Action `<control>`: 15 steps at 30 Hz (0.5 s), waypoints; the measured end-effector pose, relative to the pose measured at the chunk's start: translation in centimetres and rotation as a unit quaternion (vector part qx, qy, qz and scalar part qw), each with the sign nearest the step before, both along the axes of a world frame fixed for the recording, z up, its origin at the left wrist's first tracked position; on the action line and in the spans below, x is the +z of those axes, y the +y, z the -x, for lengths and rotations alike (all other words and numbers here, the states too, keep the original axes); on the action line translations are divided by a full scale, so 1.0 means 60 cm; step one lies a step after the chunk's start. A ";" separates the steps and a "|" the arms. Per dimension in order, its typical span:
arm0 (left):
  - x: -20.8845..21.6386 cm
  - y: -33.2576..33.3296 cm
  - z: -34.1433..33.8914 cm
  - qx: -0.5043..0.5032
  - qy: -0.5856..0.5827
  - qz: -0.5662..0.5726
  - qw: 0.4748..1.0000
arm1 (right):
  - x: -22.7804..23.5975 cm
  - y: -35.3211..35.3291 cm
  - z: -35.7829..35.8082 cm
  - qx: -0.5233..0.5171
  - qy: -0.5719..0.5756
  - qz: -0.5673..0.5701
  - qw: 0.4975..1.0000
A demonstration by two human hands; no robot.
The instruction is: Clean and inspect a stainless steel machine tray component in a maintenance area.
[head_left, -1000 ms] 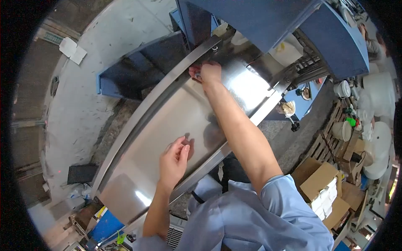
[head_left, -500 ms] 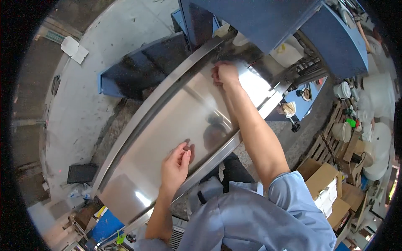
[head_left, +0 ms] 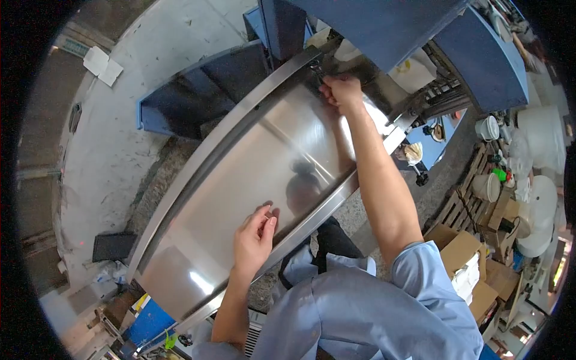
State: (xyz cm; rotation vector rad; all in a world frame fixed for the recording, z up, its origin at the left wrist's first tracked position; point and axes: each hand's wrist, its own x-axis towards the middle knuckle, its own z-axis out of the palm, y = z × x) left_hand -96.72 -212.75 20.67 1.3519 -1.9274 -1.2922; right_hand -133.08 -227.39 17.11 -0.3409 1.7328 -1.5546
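A long stainless-steel sheet-like surface [head_left: 234, 198] with raised metal rims runs diagonally in front of me and mirrors my hands. Over its near half hovers my left hand [head_left: 253, 243], thumb and fingers drawn together in a loose pinch. A tiny pale bit seems to show between the tips, too small to name. My right hand [head_left: 343, 94] is stretched to the far end, fingers curled closed; whatever lies in them is hidden. Just beyond those fingers is a small dark fitting [head_left: 317, 68] at the inner side of the far rim [head_left: 282, 73].
A blue machine housing [head_left: 372, 30] overhangs the far end, with a second blue panel [head_left: 480, 57] to its right. Beyond the rim stands a dark blue trough [head_left: 198, 96]. Cardboard boxes [head_left: 459, 252], a wooden pallet [head_left: 459, 192] and white buckets [head_left: 487, 128] stand at the right.
My right hand has moved right and slightly farther away, toward the far end beside the dark fitting. My left hand has barely shifted. The view has tilted a little.
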 end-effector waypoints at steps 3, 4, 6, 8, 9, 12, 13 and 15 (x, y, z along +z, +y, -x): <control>-0.024 0.011 -0.011 0.002 -0.005 -0.038 0.999 | -0.022 -0.024 -0.055 -0.048 -0.025 0.033 0.998; -0.027 0.010 0.019 -0.031 0.016 -0.029 0.999 | -0.101 -0.029 0.012 -0.074 0.161 0.014 0.984; -0.030 0.017 -0.004 -0.013 0.006 -0.019 1.000 | -0.066 -0.046 -0.072 -0.054 0.033 0.043 0.997; -0.025 0.021 -0.003 -0.020 -0.009 -0.010 1.000 | -0.020 -0.057 -0.114 -0.042 -0.026 0.047 0.998; -0.025 0.023 -0.001 -0.024 -0.009 -0.010 1.000 | -0.018 -0.065 -0.125 -0.046 -0.026 0.048 0.997; -0.018 0.024 0.006 -0.034 -0.007 -0.002 0.999 | -0.015 -0.071 -0.133 -0.109 -0.166 0.081 0.977; -0.009 0.024 0.007 -0.037 -0.016 -0.001 0.999 | -0.017 -0.061 -0.126 -0.111 -0.166 0.081 0.977; -0.002 0.024 0.009 -0.035 -0.022 0.001 0.999 | -0.027 -0.044 -0.104 -0.057 -0.146 0.061 0.986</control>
